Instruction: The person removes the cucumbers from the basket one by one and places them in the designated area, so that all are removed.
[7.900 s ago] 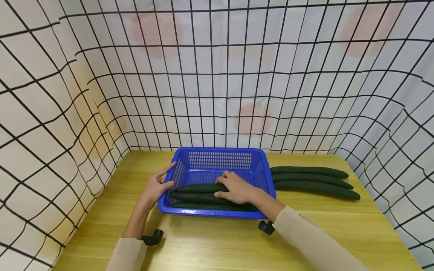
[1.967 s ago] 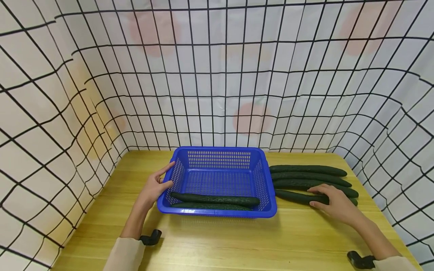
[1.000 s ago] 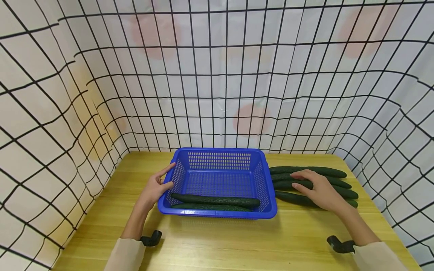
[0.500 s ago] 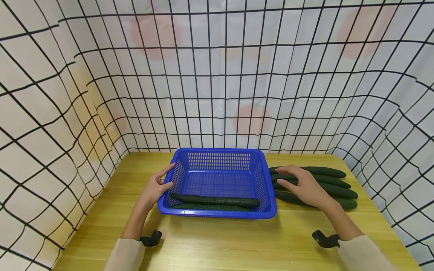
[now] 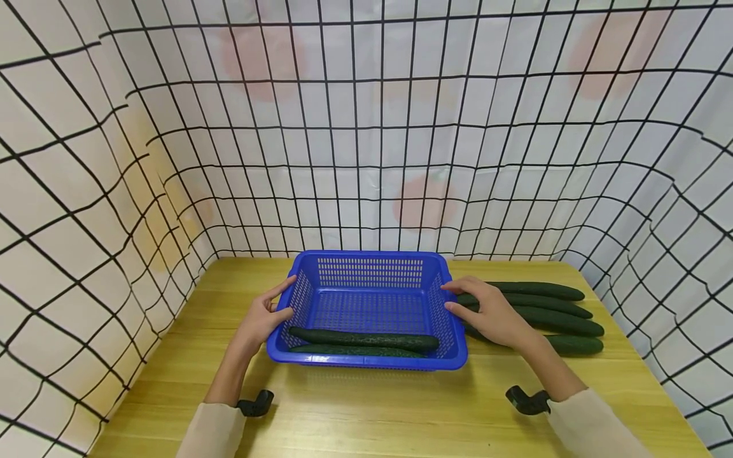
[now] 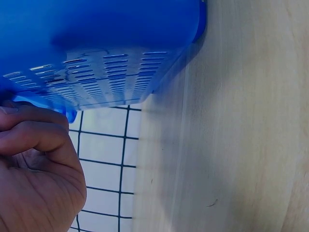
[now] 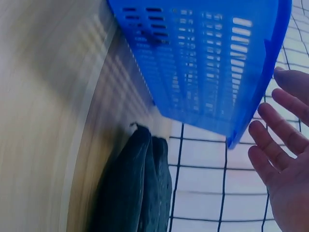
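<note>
A blue plastic basket (image 5: pixel 378 362) with slotted walls stands mid-table, two dark green cucumbers (image 5: pixel 363 338) lying along its near side. My left hand (image 5: pixel 258 323) holds its left rim, thumb and index finger on the edge; the other fingers curl below the rim in the left wrist view. At the right rim is my right hand (image 5: pixel 492 315), its fingers spread and holding nothing. In the right wrist view those fingertips (image 7: pixel 256 129) lie close to the rim; contact is unclear. Several more cucumbers (image 5: pixel 564 321) lie side by side right of the basket, partly hidden by this hand.
The wooden table (image 5: pixel 366 413) carries everything. Behind it and on both sides hangs white cloth with a black grid (image 5: pixel 380 124). A black wrist camera mount (image 5: pixel 258 403) sits on the left wrist, another mount (image 5: pixel 527 401) on the right.
Earlier, three cucumbers lay in the basket and three beside it; one has been moved to the right-hand row and let go. My right hand then travelled left to the basket's right rim.
</note>
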Motion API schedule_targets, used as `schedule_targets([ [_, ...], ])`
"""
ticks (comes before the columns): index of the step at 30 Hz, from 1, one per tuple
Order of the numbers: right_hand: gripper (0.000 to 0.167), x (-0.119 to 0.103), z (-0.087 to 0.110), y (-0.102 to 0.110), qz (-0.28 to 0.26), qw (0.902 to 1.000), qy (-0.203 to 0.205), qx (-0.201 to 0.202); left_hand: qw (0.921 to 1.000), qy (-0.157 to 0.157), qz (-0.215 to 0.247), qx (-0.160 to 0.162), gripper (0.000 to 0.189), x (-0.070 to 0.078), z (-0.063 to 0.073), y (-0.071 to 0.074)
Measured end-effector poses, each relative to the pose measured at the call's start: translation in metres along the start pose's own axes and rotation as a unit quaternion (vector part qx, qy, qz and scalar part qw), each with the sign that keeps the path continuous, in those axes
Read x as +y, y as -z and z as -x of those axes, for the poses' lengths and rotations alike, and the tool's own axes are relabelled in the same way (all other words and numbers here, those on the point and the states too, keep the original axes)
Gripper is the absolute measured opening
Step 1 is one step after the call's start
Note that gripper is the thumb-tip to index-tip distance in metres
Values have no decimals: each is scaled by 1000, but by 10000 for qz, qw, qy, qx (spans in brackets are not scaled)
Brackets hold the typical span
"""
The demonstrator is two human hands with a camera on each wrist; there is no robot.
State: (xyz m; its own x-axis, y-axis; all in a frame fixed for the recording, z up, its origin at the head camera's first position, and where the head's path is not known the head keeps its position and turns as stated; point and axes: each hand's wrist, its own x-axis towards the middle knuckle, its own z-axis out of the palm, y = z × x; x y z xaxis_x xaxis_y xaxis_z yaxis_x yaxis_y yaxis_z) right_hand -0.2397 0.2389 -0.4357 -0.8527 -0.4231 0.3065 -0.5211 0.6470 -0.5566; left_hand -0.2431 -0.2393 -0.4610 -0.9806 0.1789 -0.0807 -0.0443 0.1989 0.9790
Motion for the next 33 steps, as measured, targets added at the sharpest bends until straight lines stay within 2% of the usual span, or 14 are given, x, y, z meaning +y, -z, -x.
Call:
schedule_targets([
  [12, 38, -27, -16, -22, -172, 9989, 287, -313, 9999, 78, 7, 118, 77, -2, -1, 0],
  [20, 37, -46, -29, -42, -454, 9968, 194, -631, 9999, 72, -1, 103, 77, -2, -2, 0],
  [27, 38, -61, -38, -58, -374, 9957, 378, -765, 10000, 23, -9, 93, 77, -3, -2, 0],
  [33, 41, -71, -45, -72, -610, 9906, 409, -1152, 9999, 30, -2, 146, 76, -4, -3, -1],
])
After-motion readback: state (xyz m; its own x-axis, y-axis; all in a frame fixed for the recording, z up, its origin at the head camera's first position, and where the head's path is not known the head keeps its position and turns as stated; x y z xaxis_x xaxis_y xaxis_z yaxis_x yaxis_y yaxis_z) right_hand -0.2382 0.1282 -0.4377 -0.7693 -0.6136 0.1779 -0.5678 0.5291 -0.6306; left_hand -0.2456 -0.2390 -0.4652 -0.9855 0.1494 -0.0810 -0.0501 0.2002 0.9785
